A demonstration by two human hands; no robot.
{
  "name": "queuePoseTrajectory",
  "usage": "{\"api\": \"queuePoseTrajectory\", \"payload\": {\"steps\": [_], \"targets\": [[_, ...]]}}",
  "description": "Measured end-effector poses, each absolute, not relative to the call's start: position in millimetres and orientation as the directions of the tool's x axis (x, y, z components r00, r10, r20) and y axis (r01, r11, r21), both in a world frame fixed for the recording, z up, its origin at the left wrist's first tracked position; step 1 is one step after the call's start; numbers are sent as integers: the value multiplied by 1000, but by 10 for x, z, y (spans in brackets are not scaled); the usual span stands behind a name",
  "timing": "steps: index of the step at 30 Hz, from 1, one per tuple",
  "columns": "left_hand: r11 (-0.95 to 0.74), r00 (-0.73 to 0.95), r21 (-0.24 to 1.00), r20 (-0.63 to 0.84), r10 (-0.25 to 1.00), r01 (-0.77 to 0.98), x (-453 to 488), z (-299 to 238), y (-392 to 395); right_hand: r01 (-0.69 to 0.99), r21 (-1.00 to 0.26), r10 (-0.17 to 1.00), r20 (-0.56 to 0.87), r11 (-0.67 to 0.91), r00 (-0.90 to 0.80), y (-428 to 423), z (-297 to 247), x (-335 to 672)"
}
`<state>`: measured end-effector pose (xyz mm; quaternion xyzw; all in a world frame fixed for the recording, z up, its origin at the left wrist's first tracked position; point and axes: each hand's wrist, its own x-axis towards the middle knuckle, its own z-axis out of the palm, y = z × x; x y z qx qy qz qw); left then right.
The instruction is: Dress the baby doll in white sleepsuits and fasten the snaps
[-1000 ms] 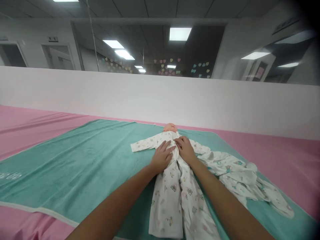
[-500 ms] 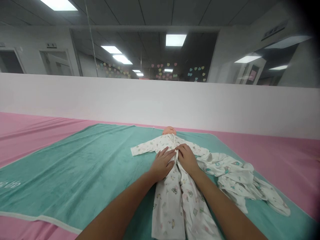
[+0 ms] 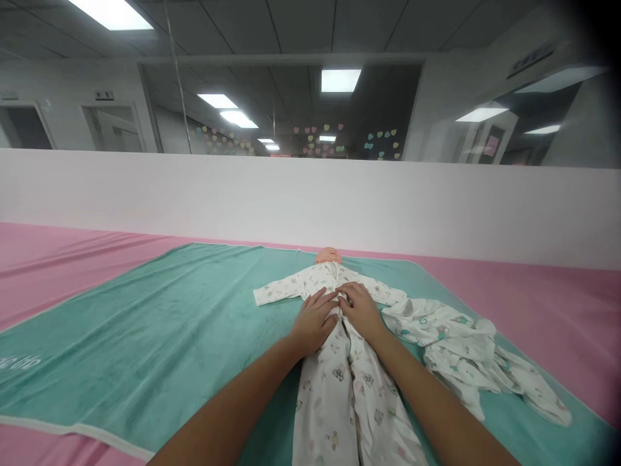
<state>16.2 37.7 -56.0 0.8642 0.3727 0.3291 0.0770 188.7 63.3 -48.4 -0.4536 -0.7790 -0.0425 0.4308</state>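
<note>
A baby doll with a bald head [image 3: 328,255] lies on its back, dressed in a white long-sleeved romper [image 3: 334,388] with small printed figures. Its sleeves stretch out to both sides, and the legs reach toward me. My left hand [image 3: 314,320] rests on the romper's waist with its fingers stretched across the cloth and the thumb apart. Beside it, my right hand [image 3: 361,310] has bent fingers pinching the front edge of the romper at the middle opening. Fingertips of both hands meet there; any fastener under them is hidden. Below, the front opening runs between the legs.
To the right lies a crumpled white baby garment [image 3: 460,343] with green prints, touching the doll's sleeve end. Everything rests on a teal blanket [image 3: 160,323] over a pink sheet [image 3: 548,304]. A low white wall [image 3: 291,200] with a mirror-like glass pane stands behind.
My right hand's fingers have shifted slightly left and curled closer to the left fingertips at the opening. The left hand has barely moved, and the view has tilted a little.
</note>
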Motion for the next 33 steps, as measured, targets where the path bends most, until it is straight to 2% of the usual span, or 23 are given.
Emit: {"api": "queuePoseTrajectory", "payload": {"steps": [5,10,22,33], "targets": [[-694,466,394,532,707,602,213,-563,463,745,-314,659,719,589,-218,625,-484,1858],[-683,458,402,524,718,610,256,-528,548,729,-359,660,732,583,-167,618,-491,1843],[-708,505,351,516,692,612,209,-516,550,698,-390,676,714,600,-182,629,-495,1839],[-719,508,298,543,669,628,205,-485,552,629,-476,694,705,615,-145,676,-542,1866]]}}
